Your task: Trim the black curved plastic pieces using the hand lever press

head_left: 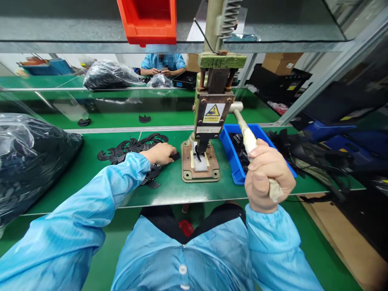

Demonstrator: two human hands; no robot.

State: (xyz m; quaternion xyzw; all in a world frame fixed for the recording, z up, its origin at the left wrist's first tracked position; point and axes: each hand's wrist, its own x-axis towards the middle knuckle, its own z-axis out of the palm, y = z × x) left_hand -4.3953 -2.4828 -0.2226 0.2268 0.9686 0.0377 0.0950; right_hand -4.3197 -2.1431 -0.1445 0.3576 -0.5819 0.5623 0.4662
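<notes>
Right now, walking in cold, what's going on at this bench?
A person is at a hand press: the right grip is closed around its lever, while the left grip pinches a black piece beside a pile of curved black pieces. One curved part sits in the press. A blue bin of black parts stands to the right; a co-worker is beyond.

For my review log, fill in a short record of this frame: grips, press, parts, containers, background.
Left grip: at a black piece beside the press; hold unclear
Right grip: closed around the press's wrapped lever
Press: black curved part on its base
Parts: loose black pile, left of press
Containers: blue bin with black pieces, right of press
Background: co-worker in blue
</notes>
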